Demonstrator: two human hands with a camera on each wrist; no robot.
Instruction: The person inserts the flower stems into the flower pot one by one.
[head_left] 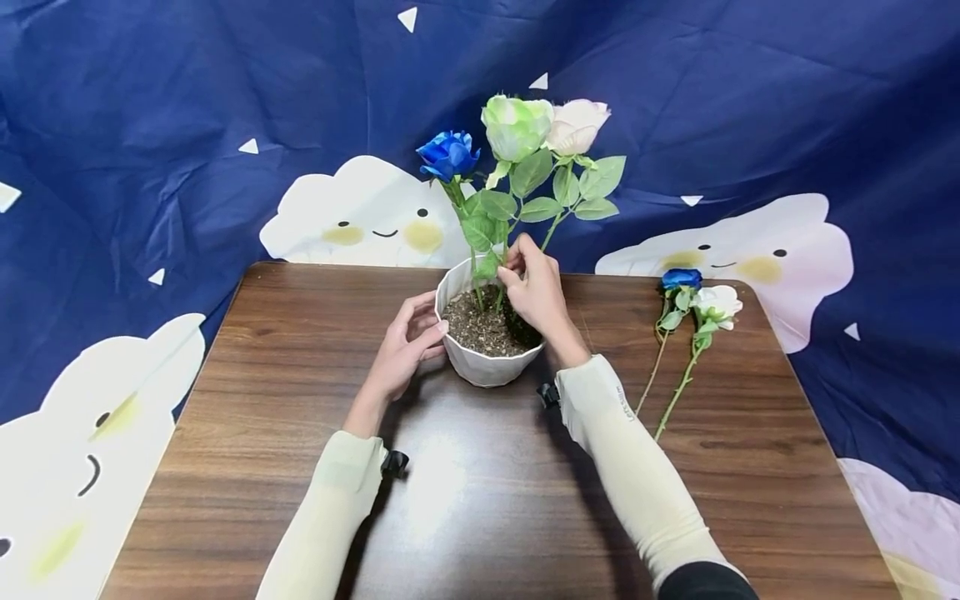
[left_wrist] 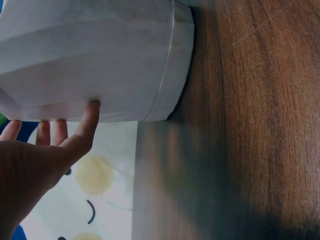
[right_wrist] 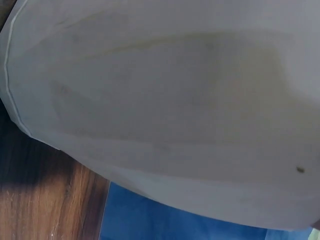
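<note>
A white faceted flower pot (head_left: 491,367) filled with brown soil (head_left: 480,325) stands on the table. Rising from it are a blue rose (head_left: 448,156), a green-white rose (head_left: 516,127) and a pale pink rose (head_left: 576,127), all with leafy stems. My left hand (head_left: 405,346) rests against the pot's left side, its thumb and fingers spread along the wall; the left wrist view shows the fingertips touching it. Over the right rim, my right hand (head_left: 536,287) pinches a rose stem low among the leaves. In the right wrist view the pot wall (right_wrist: 160,110) hides this hand's fingers.
On the right of the brown wooden table (head_left: 300,400) lie another blue rose (head_left: 681,280) and a white rose (head_left: 717,305), stems toward the front. A dark blue cloth (head_left: 187,83) with smiling clouds hangs behind the table's far edge.
</note>
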